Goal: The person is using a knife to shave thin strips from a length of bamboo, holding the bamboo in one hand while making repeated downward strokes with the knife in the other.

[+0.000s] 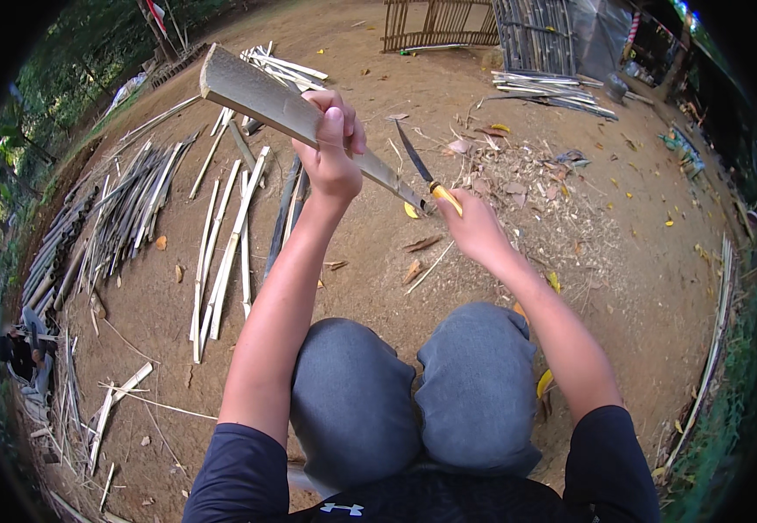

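Note:
My left hand (333, 157) is closed round a wide split bamboo slat (261, 98), held up at a slant. Its broad end rises to the upper left, and its other end runs down to the right toward the ground. In my right hand (474, 225) is a knife (414, 155) with a dark curved blade and a yellowish handle. The blade points up and to the left, just right of the slat and apart from most of it. Whether the slat's low end touches the knife or the ground, I cannot tell. Both hands are out ahead of my bent knees.
Pale bamboo strips (222, 253) lie left of my knees, with a pile of dark split bamboo (139, 196) beyond. Shavings and dry leaves (561, 200) litter the ground at right. Farther off are another strip stack (553, 89) and a bamboo rack (439, 24).

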### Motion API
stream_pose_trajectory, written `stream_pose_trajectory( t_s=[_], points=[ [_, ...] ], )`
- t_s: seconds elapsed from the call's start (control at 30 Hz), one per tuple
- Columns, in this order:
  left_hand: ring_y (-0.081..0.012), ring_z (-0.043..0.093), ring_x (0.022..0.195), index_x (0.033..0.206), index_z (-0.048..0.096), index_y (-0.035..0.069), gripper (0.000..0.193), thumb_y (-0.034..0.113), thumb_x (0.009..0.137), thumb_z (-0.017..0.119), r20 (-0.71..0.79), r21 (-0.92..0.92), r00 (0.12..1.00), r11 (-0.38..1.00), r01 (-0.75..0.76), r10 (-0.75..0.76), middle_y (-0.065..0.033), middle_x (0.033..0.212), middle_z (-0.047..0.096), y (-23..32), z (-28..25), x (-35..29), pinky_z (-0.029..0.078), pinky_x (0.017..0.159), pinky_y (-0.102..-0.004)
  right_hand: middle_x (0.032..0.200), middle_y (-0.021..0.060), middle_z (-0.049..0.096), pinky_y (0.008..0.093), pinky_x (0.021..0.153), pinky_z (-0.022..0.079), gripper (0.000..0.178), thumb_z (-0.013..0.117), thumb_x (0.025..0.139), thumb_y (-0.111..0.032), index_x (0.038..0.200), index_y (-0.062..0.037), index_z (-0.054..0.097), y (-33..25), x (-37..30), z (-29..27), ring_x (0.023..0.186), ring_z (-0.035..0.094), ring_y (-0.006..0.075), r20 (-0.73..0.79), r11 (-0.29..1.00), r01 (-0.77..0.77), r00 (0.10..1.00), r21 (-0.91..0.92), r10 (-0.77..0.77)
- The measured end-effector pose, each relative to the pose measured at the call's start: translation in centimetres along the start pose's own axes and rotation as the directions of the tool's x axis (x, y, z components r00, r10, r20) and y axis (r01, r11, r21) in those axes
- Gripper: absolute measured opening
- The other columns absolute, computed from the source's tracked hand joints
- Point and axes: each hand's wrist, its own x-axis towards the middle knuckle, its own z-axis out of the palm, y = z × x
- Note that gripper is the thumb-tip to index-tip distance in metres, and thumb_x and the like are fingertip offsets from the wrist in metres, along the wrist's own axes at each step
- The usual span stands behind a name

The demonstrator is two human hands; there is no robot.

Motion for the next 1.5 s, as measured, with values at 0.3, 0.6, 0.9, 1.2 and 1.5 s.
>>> stream_pose_trajectory(
  t_s=[0.3, 0.6, 0.9, 1.2, 1.5],
  points=[
    [-0.0069, 0.036, 0.051, 0.1, 0.046, 0.005, 0.018, 0.023, 0.099, 0.049, -0.107, 0.083, 0.994, 0.997, 0.006, 0.003, 0.0008, 0.067, 0.04, -0.2, 1.0, 1.3, 0.033, 0.046, -0.0238, 0.105, 0.0185, 0.063, 0.0422, 0.072, 0.053, 0.041, 0.047, 0.104, -0.032, 0.124, 0.0047, 0.048, 0.8, 1.7, 1.8, 0.068, 0.064, 0.027, 0.207, 0.912, -0.267, 0.956, 0.312, 0.209],
    [-0.0052, 0.037, 0.063, 0.087, 0.046, 0.006, 0.027, 0.028, 0.102, 0.056, -0.201, 0.231, 0.976, 0.972, -0.034, 0.082, 0.0028, 0.071, 0.042, -4.6, 1.5, 6.1, 0.031, 0.054, -0.0242, 0.085, 0.0309, 0.068, 0.0533, 0.076, 0.054, 0.044, 0.044, 0.106, -0.034, 0.113, 0.0064, 0.058, -0.2, 3.0, 1.2, 0.085, 0.069, 0.0464, -0.071, 0.999, 0.039, 0.997, -0.029, -0.041],
    [-0.0051, 0.035, 0.054, 0.083, 0.045, 0.007, 0.022, 0.018, 0.102, 0.047, -0.306, 0.151, 0.942, 0.984, -0.095, 0.138, 0.0037, 0.063, 0.04, -4.1, 0.5, 5.1, 0.027, 0.049, -0.0242, 0.069, 0.0253, 0.065, 0.0524, 0.062, 0.052, 0.039, 0.041, 0.107, -0.033, 0.103, 0.0031, 0.056, 2.8, 3.5, 5.3, 0.068, 0.067, 0.0448, -0.052, 0.993, 0.111, 0.993, 0.031, -0.109],
    [-0.0052, 0.031, 0.05, 0.082, 0.043, 0.008, 0.021, 0.017, 0.101, 0.046, -0.415, 0.187, 0.894, 0.978, -0.095, 0.166, 0.0039, 0.06, 0.037, -3.6, -3.5, 5.8, 0.024, 0.045, -0.0249, 0.065, 0.018, 0.064, 0.0506, 0.058, 0.05, 0.037, 0.036, 0.109, -0.031, 0.102, 0.0007, 0.054, -0.1, 4.8, 5.7, 0.061, 0.067, 0.0358, -0.075, 0.971, 0.21, 0.976, 0.113, -0.202],
    [-0.0076, 0.029, 0.048, 0.082, 0.036, 0.011, 0.023, 0.022, 0.101, 0.044, -0.453, 0.25, 0.871, 0.965, -0.08, 0.19, 0.002, 0.062, 0.033, -4.5, -4.5, 6.5, 0.025, 0.041, -0.0263, 0.074, 0.0248, 0.068, 0.0527, 0.066, 0.055, 0.036, 0.042, 0.107, -0.028, 0.113, 0.0045, 0.056, -1.1, 5.2, 6.0, 0.074, 0.069, 0.0443, -0.114, 0.976, 0.215, 0.971, 0.013, -0.212]
  ],
)
